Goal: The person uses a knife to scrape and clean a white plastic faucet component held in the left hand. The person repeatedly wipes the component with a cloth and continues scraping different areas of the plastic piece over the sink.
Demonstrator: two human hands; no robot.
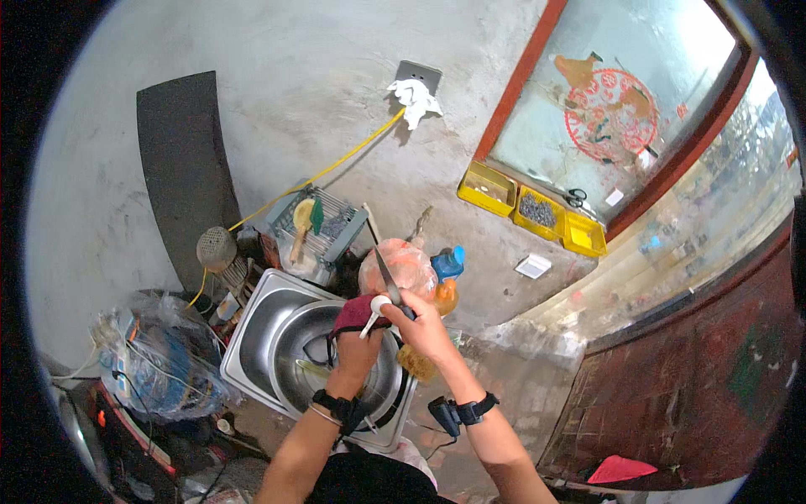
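Over a round metal basin [285,370] in a steel sink [254,326], my two hands meet. My left hand [357,354] is closed around a maroon cloth [354,314]. In my right hand [426,330] is a knife [385,270], its narrow dark blade pointing up and away. Between the hands shows a white spoon-like utensil [374,314]; which hand grips it I cannot tell. A pale green strip [312,368] and some dark pieces lie in the basin, partly hidden by my left arm. A tan sponge-like thing [415,363] sits beside the sink's right edge.
Behind the sink stand a pinkish plastic bag [395,262], a blue bottle [448,263] and an orange bottle [447,296]. A grey rack [336,231] holds a brush. Bagged clutter [159,361] crowds the left. Yellow trays [537,212] line the window ledge; a yellow cable [336,165] crosses the wall.
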